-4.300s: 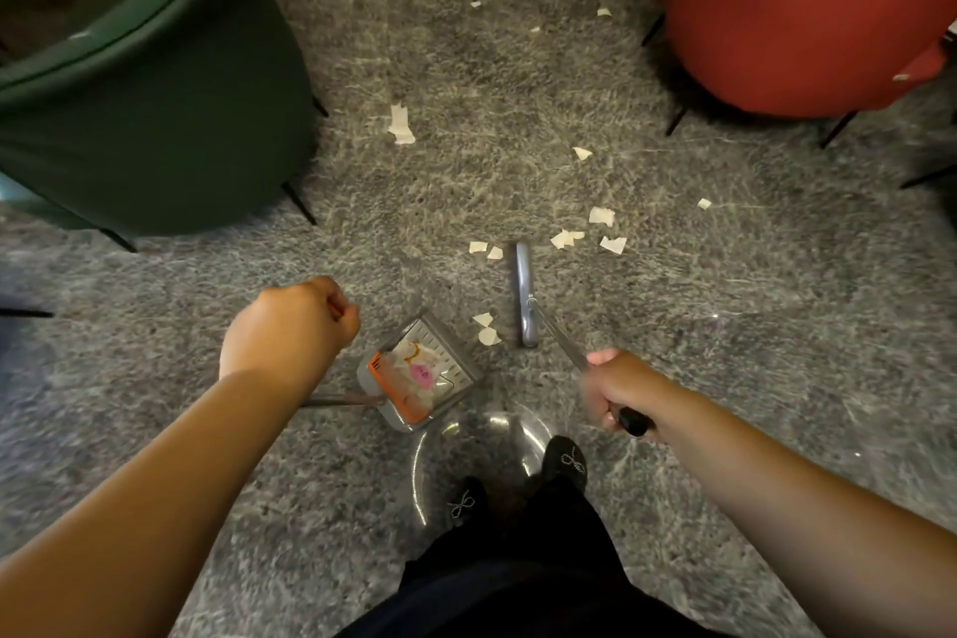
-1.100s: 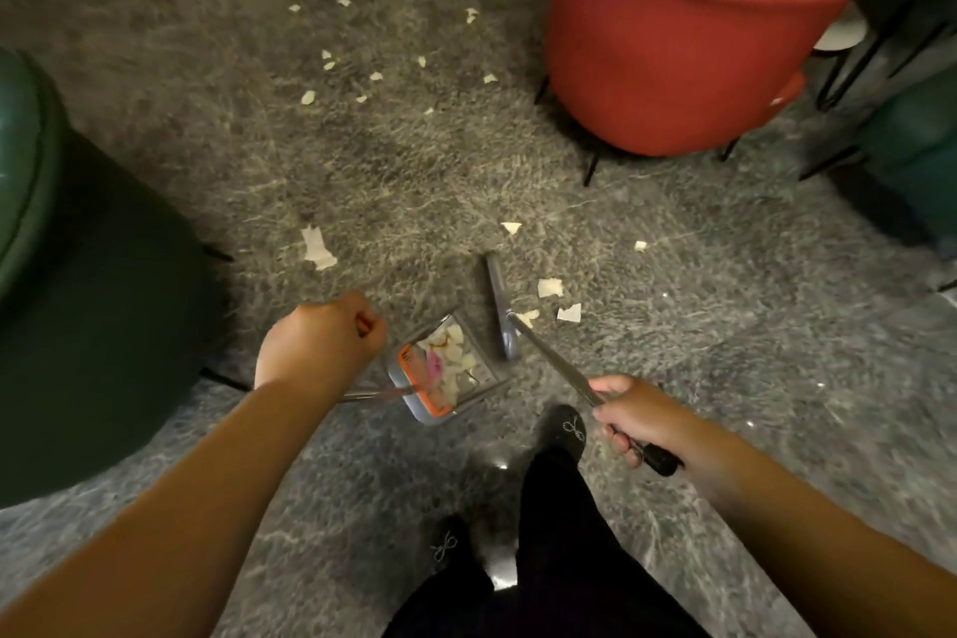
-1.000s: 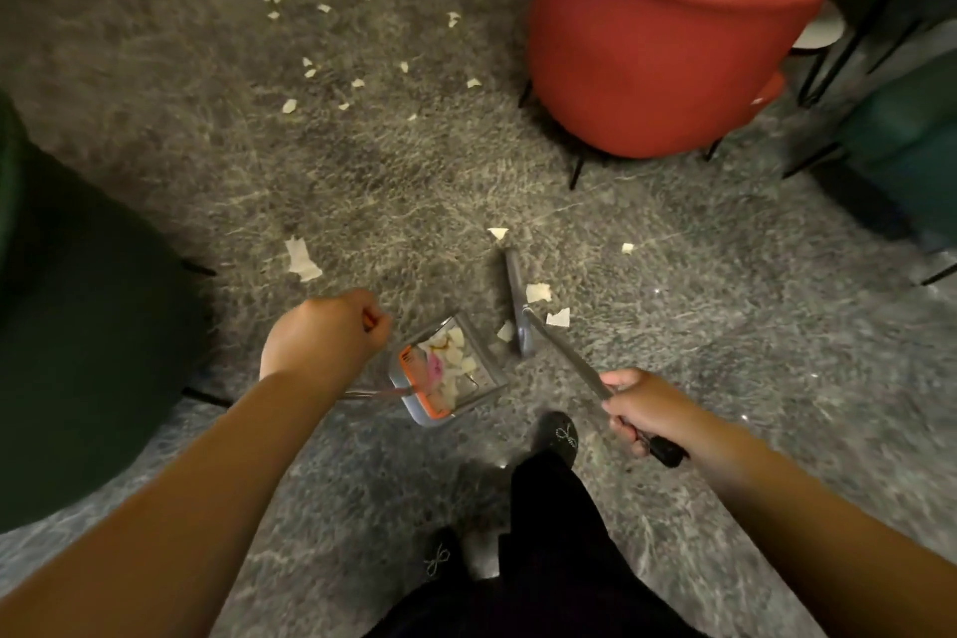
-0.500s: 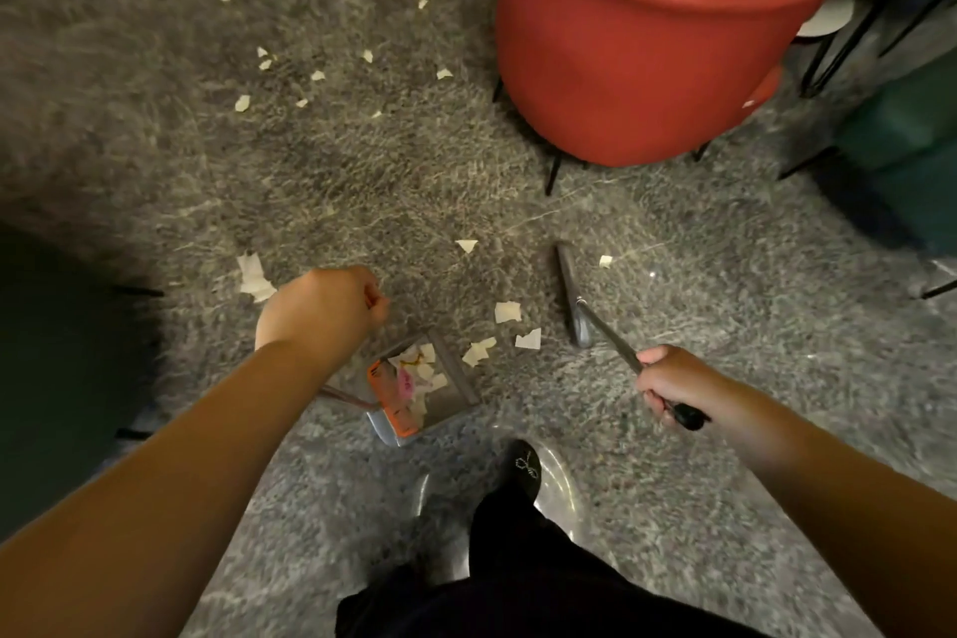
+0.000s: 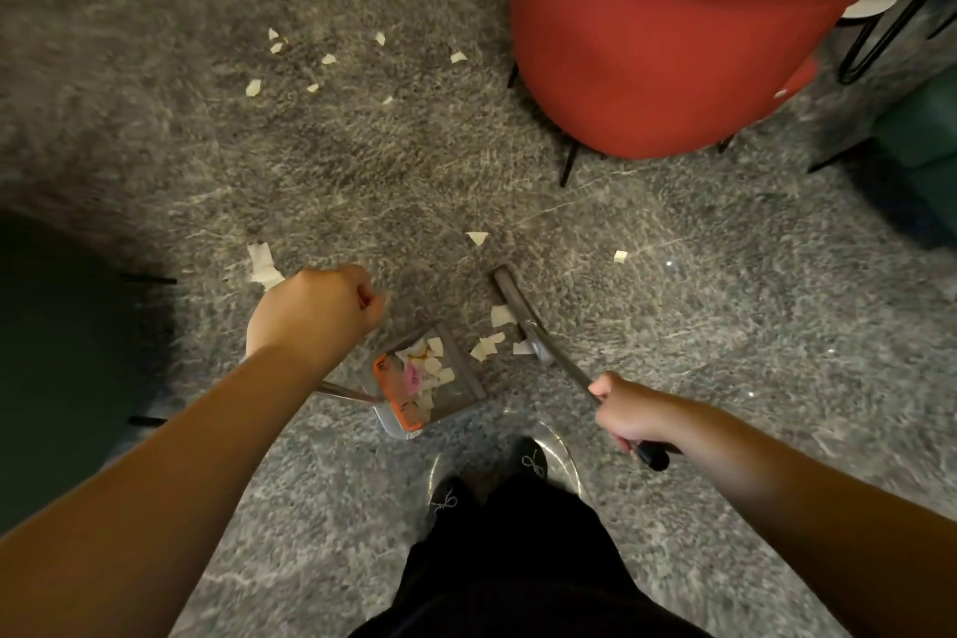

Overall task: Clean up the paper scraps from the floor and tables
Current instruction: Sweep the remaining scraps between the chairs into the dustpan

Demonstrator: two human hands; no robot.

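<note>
Left hand (image 5: 316, 311) fisted, curled round the thin metal handle of the dustpan (image 5: 430, 383); handle runs under the wrist to the pan. Dustpan sits on the grey floor (image 5: 673, 326) just right of and below the left hand, mouth open toward the right, holding a pile of pale scraps plus something orange and pink. Right hand (image 5: 629, 412) wrapped round the black grip of the broom (image 5: 523, 316); shaft slants up-left from the hand to the narrow grey head lying on the floor. A few paper scraps (image 5: 489, 342) lie between broom head and dustpan mouth, touching or just beside the head, up-left of the right hand. One larger scrap (image 5: 261, 264) just up-left of the left hand. Two loose pieces beyond the broom head, more scattered well apart up top. Red chair (image 5: 663, 42) upper right, dark green chair (image 5: 62, 352) at left edge. Black shoes (image 5: 533, 459) and dark trousers at bottom centre.
</note>
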